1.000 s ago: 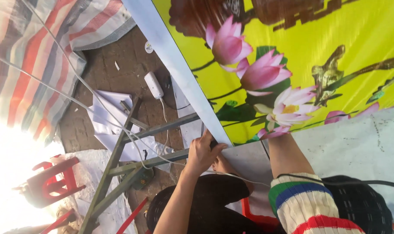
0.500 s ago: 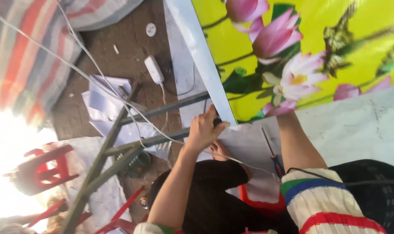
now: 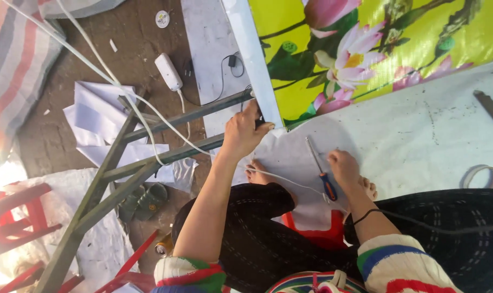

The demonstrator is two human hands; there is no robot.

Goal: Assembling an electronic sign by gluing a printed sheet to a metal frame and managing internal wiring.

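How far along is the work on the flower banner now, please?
Done, it seems: the yellow flower-printed plastic banner lies spread flat along its white edge strip. In hand: the left hand pinches the strip's lower corner, and the right hand rests on the white sheet. Left: the orange-and-blue-handled screwdriver lies unheld beside it, so any fastening has probably not begun.

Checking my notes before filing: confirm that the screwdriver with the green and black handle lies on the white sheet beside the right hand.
Not quite. The head view shows the screwdriver has an orange and blue handle, not green and black. It does lie on the white sheet beside the right hand.
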